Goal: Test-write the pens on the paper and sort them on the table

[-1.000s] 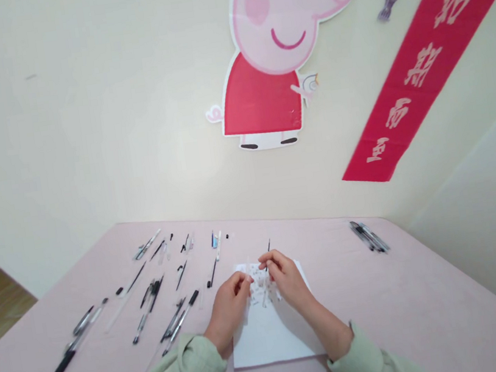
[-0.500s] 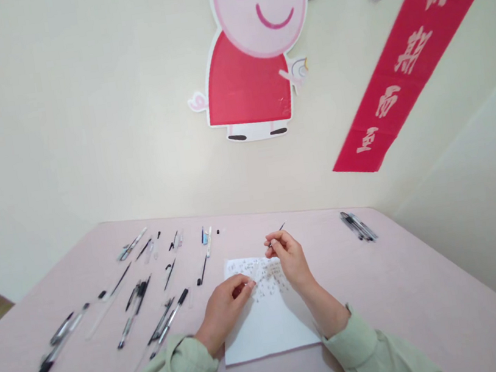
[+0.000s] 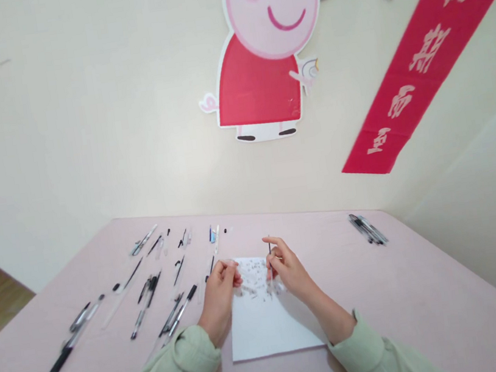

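In my right hand [image 3: 284, 267], thumb and fingers are closed around a thin pen refill [image 3: 269, 249]. The refill stands nearly upright, its dark end above my fingers and its lower part pale and blurred. My left hand [image 3: 220, 288] is pinched shut by the left edge of a white sheet of paper [image 3: 272, 330]. Whatever lies between the left fingertips is hidden. Small dark marks cover the sheet's upper part, partly behind my hands. Left of the left hand lies a black-capped clear pen [image 3: 183, 309] on the pink tabletop.
Several pens, refills, caps and clear barrels lie in rows on the left, including a long black-gripped pen [image 3: 62, 360]. A bundle of pens [image 3: 367, 229] lies at the back right. Behind the table [image 3: 431, 308] rises a wall with a pig cutout [image 3: 257, 86] and red banner [image 3: 395, 97].
My left hand has drawn left and up, away from my right hand, to the paper's left edge. The refill in my right hand has turned from slanting to nearly upright. The view has shifted slightly.
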### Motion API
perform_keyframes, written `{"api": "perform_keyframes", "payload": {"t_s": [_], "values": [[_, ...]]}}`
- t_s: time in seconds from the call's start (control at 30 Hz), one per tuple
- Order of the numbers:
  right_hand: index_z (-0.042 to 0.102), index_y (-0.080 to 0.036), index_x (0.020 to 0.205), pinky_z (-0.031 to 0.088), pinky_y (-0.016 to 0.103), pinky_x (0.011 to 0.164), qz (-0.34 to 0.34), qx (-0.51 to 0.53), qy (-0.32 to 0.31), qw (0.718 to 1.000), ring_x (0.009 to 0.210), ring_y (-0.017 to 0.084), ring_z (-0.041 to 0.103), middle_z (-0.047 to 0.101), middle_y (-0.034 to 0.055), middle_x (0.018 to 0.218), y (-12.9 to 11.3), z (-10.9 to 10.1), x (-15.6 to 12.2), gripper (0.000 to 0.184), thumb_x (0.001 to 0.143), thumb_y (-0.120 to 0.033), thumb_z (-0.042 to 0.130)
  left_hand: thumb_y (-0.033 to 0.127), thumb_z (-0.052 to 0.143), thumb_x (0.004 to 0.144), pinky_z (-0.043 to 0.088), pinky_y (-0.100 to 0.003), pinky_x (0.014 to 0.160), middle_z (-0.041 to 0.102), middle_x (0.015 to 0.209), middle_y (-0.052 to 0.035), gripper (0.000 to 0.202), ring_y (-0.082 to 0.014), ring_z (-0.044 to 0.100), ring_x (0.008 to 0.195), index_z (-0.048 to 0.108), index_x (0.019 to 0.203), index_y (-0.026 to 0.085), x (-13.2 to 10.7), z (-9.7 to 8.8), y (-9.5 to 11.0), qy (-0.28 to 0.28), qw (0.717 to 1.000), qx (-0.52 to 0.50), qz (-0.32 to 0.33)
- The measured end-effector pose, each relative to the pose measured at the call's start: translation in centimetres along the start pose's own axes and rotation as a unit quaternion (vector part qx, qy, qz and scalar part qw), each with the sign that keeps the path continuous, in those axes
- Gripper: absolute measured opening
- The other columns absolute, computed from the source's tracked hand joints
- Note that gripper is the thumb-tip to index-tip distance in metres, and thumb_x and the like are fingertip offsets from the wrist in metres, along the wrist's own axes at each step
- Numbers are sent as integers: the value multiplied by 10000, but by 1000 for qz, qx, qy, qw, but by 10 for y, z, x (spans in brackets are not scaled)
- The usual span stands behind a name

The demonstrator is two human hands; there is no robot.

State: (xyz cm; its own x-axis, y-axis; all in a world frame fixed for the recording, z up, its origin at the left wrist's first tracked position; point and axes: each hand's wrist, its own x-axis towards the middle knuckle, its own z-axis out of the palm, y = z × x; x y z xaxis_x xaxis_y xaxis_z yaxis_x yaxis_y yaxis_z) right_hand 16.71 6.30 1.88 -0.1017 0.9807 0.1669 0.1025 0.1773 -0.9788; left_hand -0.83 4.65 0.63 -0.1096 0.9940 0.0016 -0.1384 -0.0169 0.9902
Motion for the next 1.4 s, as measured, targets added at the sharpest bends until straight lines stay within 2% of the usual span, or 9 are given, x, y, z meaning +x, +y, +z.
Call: {"api": "perform_keyframes", "payload": {"t_s": [0.07, 0.13, 0.37, 0.67, 0.87, 1.07, 1.17, 1.3, 1.4], "values": [[330, -247, 1322, 438, 225, 479, 1, -17, -31, 999, 473, 96, 537, 487, -91, 678, 3, 2, -2, 527, 818, -257, 485, 540, 613, 764, 443, -249, 600, 585, 631, 22, 371, -133, 567, 606, 552, 710, 178, 3, -2, -4, 23, 998, -54, -22], [311, -239, 1311, 439, 227, 503, 7, -25, -45, 999, 493, 99, 527, 477, -97, 664, 5, 0, -2, 548, 799, -244, 508, 562, 633, 740, 472, -266, 632, 614, 679, 6, 400, -138, 596, 640, 554, 737, 170, 6, -4, -8, 38, 993, -99, -43], [574, -178, 899, 392, 223, 542, 40, -124, -156, 979, 541, 107, 508, 514, -56, 583, -3, -19, -2, 137, 784, -226, 515, 554, 688, 698, 504, -294, 708, 644, 712, -16, 421, -138, 621, 695, 565, 744, 155, 7, -5, -7, 58, 983, -160, -63], [670, -163, 889, 393, 206, 530, 54, -182, -183, 965, 558, 105, 515, 514, -33, 608, -18, -33, -3, 213, 776, -178, 489, 537, 733, 654, 511, -282, 706, 650, 705, -14, 421, -137, 627, 711, 570, 729, 157, 7, -4, 0, 79, 975, -189, -83], [685, -171, 889, 361, 208, 507, 58, -195, -176, 963, 529, 107, 483, 520, -32, 592, -22, -29, -4, 234, 775, -159, 481, 549, 704, 688, 514, -280, 701, 652, 699, -11, 419, -133, 632, 685, 573, 735, 154, 6, -4, -3, 56, 982, -163, -72], [698, -214, 825, 405, 266, 664, -51, -245, -126, 960, 706, 151, 544, 626, 15, 765, -22, -17, -6, 204, 779, -119, 523, 536, 712, 700, 518, -277, 675, 679, 711, -31, 426, -144, 651, 665, 602, 803, 138, 2, 0, -2, -6, 992, -109, -59], [679, -226, 905, 428, 275, 686, -66, -242, -94, 963, 714, 145, 542, 612, 17, 825, -20, -9, -9, 217, 774, -115, 547, 489, 735, 705, 540, -296, 742, 698, 791, -41, 403, -156, 679, 731, 611, 866, 141, -3, 4, 2, -30, 984, -152, -88], [621, -244, 1087, 470, 301, 773, -62, -157, -78, 983, 850, 150, 592, 601, 44, 1043, -25, -1, -12, 298, 803, -176, 562, 416, 744, 732, 547, -290, 809, 709, 927, -59, 330, -181, 697, 875, 618, 883, 151, -12, 9, 11, -57, 969, -208, -123], [605, -241, 1112, 444, 368, 935, -44, 10, -53, 998, 1094, 193, 568, 593, 74, 1170, -30, -4, -8, 268, 883, -351, 521, 366, 709, 785, 558, -279, 781, 720, 963, -76, 267, -192, 703, 895, 623, 925, 155, -17, 13, 19, -64, 965, -215, -132]]}}
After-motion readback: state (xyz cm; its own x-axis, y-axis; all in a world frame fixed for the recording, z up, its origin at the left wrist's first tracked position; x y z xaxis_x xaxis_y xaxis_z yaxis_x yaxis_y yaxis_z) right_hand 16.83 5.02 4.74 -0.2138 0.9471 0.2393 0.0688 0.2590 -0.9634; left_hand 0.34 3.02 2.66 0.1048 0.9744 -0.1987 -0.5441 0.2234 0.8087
